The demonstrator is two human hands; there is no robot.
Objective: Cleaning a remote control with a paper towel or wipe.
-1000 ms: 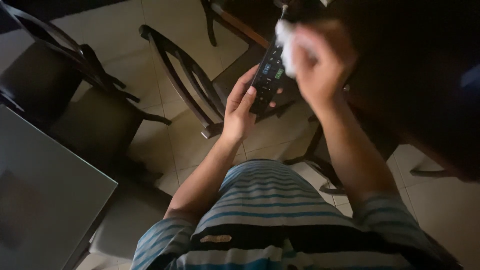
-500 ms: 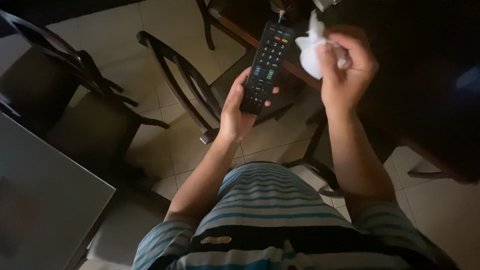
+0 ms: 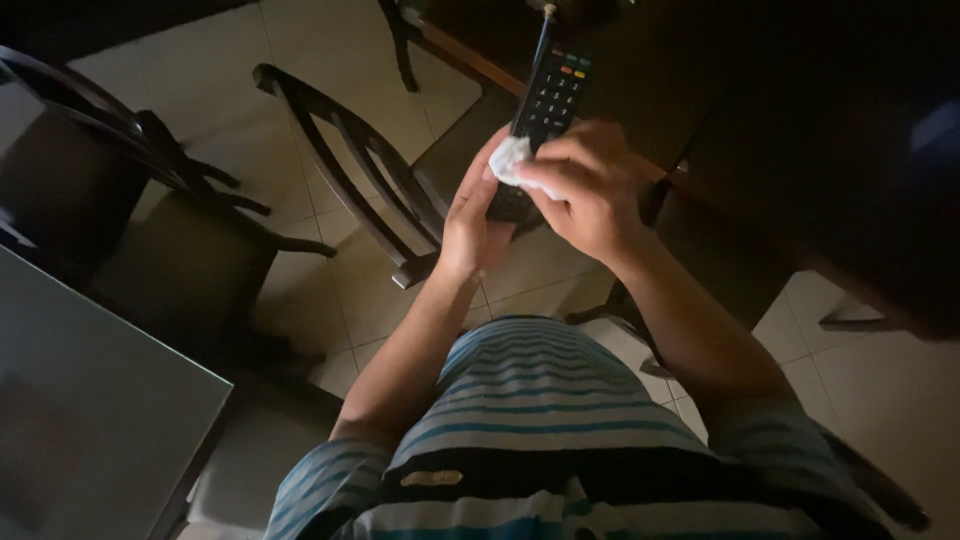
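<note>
Black remote control (image 3: 545, 110): long, slim, rows of pale buttons plus a few coloured ones at far end. Stood tilted, far end pointing up and away, near end hidden. White crumpled tissue (image 3: 508, 160): small wad, pressed against remote's lower face, left side.

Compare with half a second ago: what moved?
The right hand brought the white tissue from up and to the right down onto the remote, pressing it on the lower half. The left hand held the remote throughout; the chairs stayed put.
</note>
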